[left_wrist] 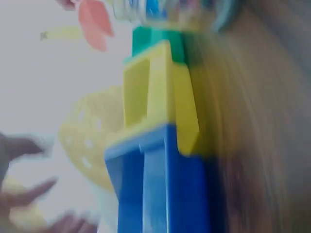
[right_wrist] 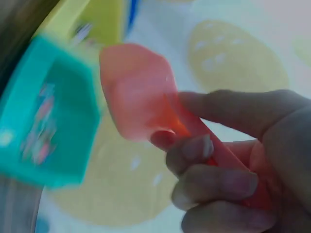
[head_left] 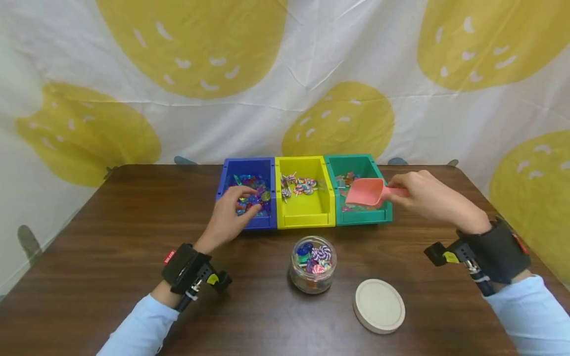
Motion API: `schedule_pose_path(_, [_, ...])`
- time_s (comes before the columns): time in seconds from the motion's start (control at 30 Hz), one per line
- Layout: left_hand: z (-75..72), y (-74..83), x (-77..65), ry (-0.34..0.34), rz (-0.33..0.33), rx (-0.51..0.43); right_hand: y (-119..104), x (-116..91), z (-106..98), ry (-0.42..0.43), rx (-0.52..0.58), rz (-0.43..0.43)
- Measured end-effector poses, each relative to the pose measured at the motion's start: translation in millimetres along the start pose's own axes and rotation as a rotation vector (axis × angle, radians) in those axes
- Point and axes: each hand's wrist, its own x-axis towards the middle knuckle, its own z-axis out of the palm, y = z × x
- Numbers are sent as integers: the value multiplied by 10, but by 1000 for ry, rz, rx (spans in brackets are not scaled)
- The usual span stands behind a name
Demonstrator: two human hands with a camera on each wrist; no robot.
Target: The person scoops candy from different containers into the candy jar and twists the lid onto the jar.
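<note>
My right hand grips the handle of a pink scoop above the green bin. In the right wrist view the bowl of the scoop shows nothing in it. Over the front of the blue bin is my left hand, its fingers spread and loosely bent with nothing held. Colourful translucent trinkets lie in the blue bin. Between the two stands a yellow bin with small lollipop-shaped pieces. An uncovered clear jar in front of the bins holds mixed pieces.
A round cream lid lies flat on the brown wooden table, right of the jar. Behind the table hangs a white cloth with large yellow shapes. The three bins stand joined in a row near the back edge.
</note>
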Motion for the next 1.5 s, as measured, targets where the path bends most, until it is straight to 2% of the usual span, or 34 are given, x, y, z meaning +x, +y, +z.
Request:
schedule_pose_path(0.1, [-72,-128,10,185,-111,81,131,110,133,14,-116,28])
schedule_pose_path(0.17, [-110,-216,26,219,-200,94,190,176,227,17,-203,27])
schedule_pose_path(0.23, [-142,-295,50,186,-280,105,214,225,312,30,-282,8])
schedule_pose_path(0.33, [-164,-374,95,102,-358,118,216,288,422,80,-396,-53])
schedule_pose_path(0.43, [-170,-411,139,42,-376,134,185,346,499,137,-488,-92])
schedule_pose_path(0.57, [-154,-426,167,5,-376,152,143,428,528,162,-526,-120])
schedule_pose_path(0.67, [-132,-438,169,-15,-381,164,117,489,470,60,-482,-92])
schedule_pose_path(0.83, [-110,-443,169,-26,-388,162,139,601,315,-196,-288,94])
schedule_pose_path(1.0, [-115,-432,170,-38,-408,155,230,655,261,-304,-118,170])
schedule_pose_path(1.13, [-127,-434,168,-32,-415,154,307,670,342,-284,-48,175])
schedule_pose_path(1.23, [-128,-438,168,-37,-416,148,405,710,480,-250,2,177])
schedule_pose_path(1.27, [-125,-438,169,-43,-416,145,413,693,502,-238,32,150])
schedule_pose_path(1.3, [-121,-438,170,-50,-418,138,568,737,634,-204,82,114])
schedule_pose_path(1.37, [-118,-449,165,-61,-419,137,798,852,881,-189,125,116])
schedule_pose_path(1.47, [-110,-454,159,-78,-422,133,1327,1080,1379,-86,131,27])
schedule_pose_path(1.5, [-108,-454,157,-81,-427,130,1484,1180,1527,-88,128,53])
